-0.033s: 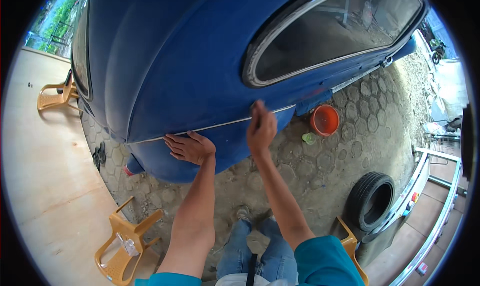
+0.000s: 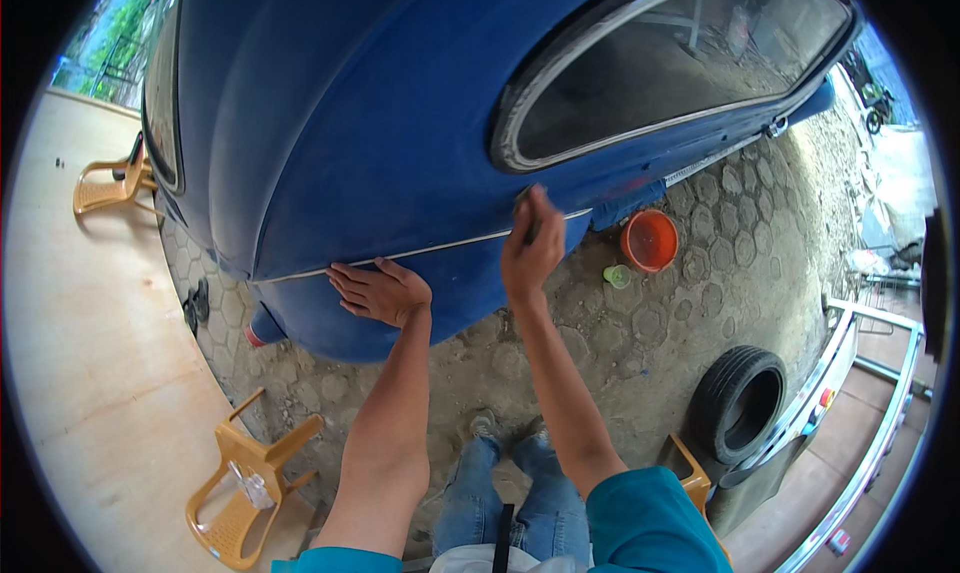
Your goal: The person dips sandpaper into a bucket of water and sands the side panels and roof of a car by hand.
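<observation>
The blue car point(image 2: 400, 143) has a dull, dusty body, with a pale trim strip point(image 2: 420, 250) running along its lower side. My left hand point(image 2: 385, 293) lies flat on the panel over and just under that strip, fingers spread toward the left. Below the rear side window point(image 2: 670, 83), my right hand point(image 2: 533, 248) is closed, its fingertips against the paint above the strip. Something small and dark shows at those fingertips, but what it is I cannot make out.
An orange bucket point(image 2: 650, 241) and a small green cup point(image 2: 617, 277) stand on the paving right of the car. A loose tyre point(image 2: 740, 403) lies by a metal frame point(image 2: 885, 413). Yellow plastic chairs point(image 2: 245, 483) stand behind left; a pale board point(image 2: 100, 323) borders the left.
My right hand has shifted slightly right and up along the car's panel. My left hand stays in the same place on the car.
</observation>
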Demonstrator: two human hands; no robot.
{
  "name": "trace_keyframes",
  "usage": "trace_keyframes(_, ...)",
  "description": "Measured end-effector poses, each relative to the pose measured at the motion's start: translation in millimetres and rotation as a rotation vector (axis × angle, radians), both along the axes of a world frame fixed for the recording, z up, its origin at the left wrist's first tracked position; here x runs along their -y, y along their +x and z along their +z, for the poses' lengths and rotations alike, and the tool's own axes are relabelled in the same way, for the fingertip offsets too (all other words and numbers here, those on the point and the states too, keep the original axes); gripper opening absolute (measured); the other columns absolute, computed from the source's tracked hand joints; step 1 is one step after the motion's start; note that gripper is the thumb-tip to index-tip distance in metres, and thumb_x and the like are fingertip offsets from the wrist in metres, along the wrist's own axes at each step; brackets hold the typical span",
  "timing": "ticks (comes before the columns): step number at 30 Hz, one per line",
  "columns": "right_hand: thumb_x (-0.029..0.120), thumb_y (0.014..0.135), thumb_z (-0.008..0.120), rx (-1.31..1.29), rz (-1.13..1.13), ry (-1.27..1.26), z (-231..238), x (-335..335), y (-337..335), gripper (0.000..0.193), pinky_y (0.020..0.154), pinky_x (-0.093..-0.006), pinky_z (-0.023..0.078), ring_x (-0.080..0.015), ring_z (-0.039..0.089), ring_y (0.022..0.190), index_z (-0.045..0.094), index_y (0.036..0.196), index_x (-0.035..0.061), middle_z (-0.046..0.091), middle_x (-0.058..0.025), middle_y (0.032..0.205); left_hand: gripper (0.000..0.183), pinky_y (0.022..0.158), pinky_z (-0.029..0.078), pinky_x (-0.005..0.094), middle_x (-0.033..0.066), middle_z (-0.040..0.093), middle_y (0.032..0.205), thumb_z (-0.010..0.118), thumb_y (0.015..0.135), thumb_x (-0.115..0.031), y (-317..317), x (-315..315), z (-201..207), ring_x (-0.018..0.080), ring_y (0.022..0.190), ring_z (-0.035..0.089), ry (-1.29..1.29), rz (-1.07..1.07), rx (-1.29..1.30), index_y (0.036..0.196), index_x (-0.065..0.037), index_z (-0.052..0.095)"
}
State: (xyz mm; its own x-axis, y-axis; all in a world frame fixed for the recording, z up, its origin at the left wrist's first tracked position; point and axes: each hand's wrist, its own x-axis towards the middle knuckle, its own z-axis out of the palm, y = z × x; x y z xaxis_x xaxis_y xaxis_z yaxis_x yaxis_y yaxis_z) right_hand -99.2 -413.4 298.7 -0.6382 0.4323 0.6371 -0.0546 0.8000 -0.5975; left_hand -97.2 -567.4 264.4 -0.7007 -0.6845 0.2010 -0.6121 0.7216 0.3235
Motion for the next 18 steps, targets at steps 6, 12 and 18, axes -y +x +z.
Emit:
trace_keyframes(6, 0.006, 0.09, 0.067, -0.206, 0.178, 0.038, -13, 15, -3, 0.024, 0.06, -0.0364, 0.039, -0.0219, 0.056, 0.067, 0.069, 0.113, 0.0108, 0.057, -0.0022, 0.072, 0.073, 0.119, 0.014, 0.0549, 0.0198, 0.019, 0.16, 0.025, 0.098, -0.043, 4, -2, -5, 0.033, 0.15, 0.016, 0.027, -0.02, -0.005, 0.154, 0.003, 0.014)
trace_keyframes(12, 0.013, 0.086, 0.072, -0.159, 0.263, 0.379, 42, -22, -26, 0.025, 0.063, -0.0335, 0.032, -0.0159, 0.047, 0.066, 0.075, 0.107, 0.0272, 0.051, 0.0051, 0.07, 0.072, 0.12, 0.013, 0.0552, 0.0183, 0.019, 0.16, 0.027, 0.098, -0.042, 3, 1, 0, 0.0318, 0.15, 0.016, 0.034, -0.017, -0.001, 0.154, 0.001, 0.014)
trace_keyframes(18, 0.012, 0.081, 0.077, -0.262, 0.407, 0.427, 34, -27, -33, 0.03, 0.063, -0.0332, 0.028, -0.0133, 0.047, 0.065, 0.076, 0.105, 0.0287, 0.054, 0.0081, 0.074, 0.072, 0.12, 0.012, 0.057, 0.0193, 0.019, 0.16, 0.031, 0.097, -0.038, 3, -9, 0, 0.0321, 0.15, 0.017, 0.058, -0.019, -0.023, 0.154, 0.002, 0.014)
